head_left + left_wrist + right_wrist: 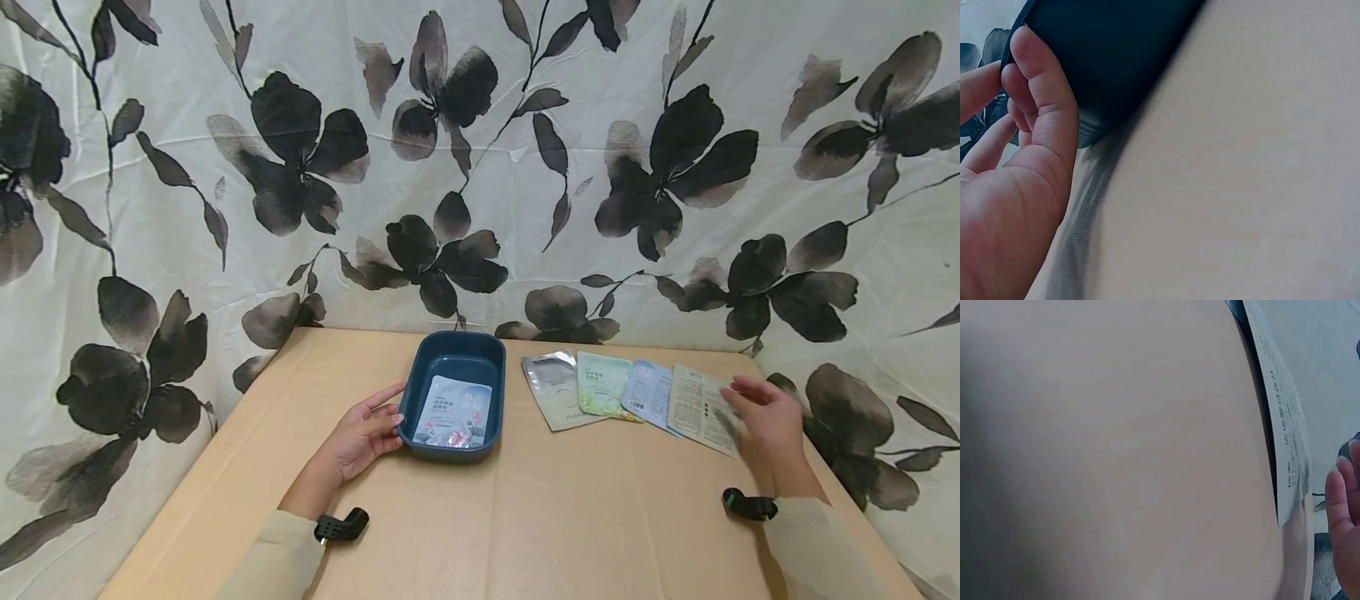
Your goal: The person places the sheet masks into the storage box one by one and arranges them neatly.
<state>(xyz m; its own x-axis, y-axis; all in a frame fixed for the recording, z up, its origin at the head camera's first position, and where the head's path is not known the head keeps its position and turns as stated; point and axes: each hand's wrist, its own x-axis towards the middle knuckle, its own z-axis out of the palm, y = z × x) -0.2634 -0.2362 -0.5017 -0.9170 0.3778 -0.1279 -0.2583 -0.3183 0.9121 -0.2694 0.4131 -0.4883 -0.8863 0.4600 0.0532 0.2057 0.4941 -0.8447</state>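
A dark blue plastic tub (454, 455) stands on the table, with a pale blue flat sachet (453, 412) with printed flowers lying in it. My left hand (356, 442) touches the tub's left side, fingers relaxed against its wall (1104, 56). To the right lies an overlapping row of sachets: a silver one (558, 392), a green one (602, 383), a blue one (651, 393) and a cream one (701, 408) covered in small print. By the cream sachet's right edge is my right hand (768, 412), its fingers loosely bent and holding nothing. In the right wrist view, that hand (1344, 506) appears apart from the sachet.
Both stand on a tan-covered table (562, 517). Behind it hangs a white cloth (555, 192) with dark flowers, reaching down past both sides. Each wrist wears a black band (341, 525).
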